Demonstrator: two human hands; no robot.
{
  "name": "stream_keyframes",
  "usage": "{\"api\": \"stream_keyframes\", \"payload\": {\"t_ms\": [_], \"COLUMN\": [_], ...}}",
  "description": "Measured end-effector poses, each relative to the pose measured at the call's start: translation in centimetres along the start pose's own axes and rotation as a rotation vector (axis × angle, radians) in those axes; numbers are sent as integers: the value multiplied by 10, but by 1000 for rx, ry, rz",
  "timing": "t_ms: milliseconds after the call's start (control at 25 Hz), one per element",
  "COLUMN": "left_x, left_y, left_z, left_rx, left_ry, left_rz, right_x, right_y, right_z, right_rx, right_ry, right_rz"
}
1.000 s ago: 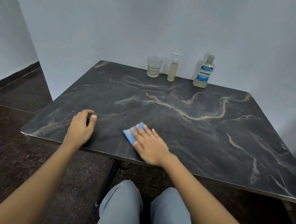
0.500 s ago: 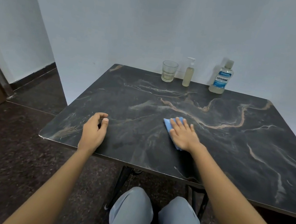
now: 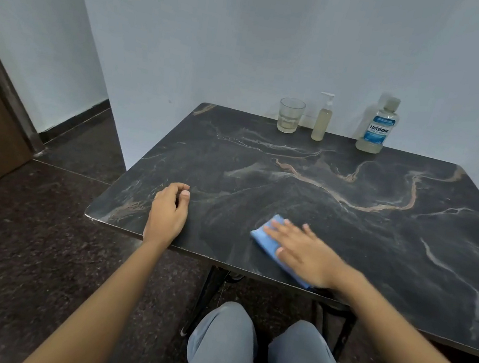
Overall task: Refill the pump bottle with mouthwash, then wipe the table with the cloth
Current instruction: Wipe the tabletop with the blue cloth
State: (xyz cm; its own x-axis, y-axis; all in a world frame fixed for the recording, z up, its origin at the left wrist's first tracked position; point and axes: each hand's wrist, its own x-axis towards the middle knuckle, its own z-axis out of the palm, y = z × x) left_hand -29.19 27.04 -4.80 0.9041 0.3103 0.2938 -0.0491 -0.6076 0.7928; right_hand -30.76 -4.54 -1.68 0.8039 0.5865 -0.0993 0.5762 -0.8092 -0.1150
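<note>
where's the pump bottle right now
Head view: the pump bottle stands at the far edge of the table, between the glass on its left and the mouthwash bottle on its right.

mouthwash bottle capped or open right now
Capped. The mouthwash bottle stands upright at the back edge of the table, and its grey cap sits on the neck.
</note>
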Motion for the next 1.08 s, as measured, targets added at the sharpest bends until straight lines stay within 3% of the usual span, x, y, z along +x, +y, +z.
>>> {"api": "stream_keyframes", "payload": {"t_ms": [120, 240, 400, 520, 640, 720, 800, 920, 1080], "left_x": [-1, -2, -2, -2, -3, -1, 7, 27, 28], "left_y": [4, 7, 6, 4, 2, 1, -2, -27, -59], "left_z": [1, -1, 0, -3, -5, -6, -16, -49, -68], "left_rx": [40, 18, 1, -40, -56, -2, 138, 425, 490], "left_ry": [-16, 12, 44, 61, 66, 21, -52, -105, -73], "left_rz": [20, 18, 7, -17, -31, -31, 11, 120, 5], "right_x": [25, 87, 139, 115, 60, 29, 12, 16, 65], "right_y": [52, 38, -57, -116, -112, -85, -49, 11, 48], "right_z": [-11, -11, 1, 12, 14, 13, 11, 2, -6], "right_rx": [20, 52, -1, -8, 8, 41, 42, 11, 69], "right_ry": [-5, 0, -4, 4, 4, -5, -5, 8, 70], "right_rz": [328, 430, 200, -14, -199, -221, -130, 145, 438]}}
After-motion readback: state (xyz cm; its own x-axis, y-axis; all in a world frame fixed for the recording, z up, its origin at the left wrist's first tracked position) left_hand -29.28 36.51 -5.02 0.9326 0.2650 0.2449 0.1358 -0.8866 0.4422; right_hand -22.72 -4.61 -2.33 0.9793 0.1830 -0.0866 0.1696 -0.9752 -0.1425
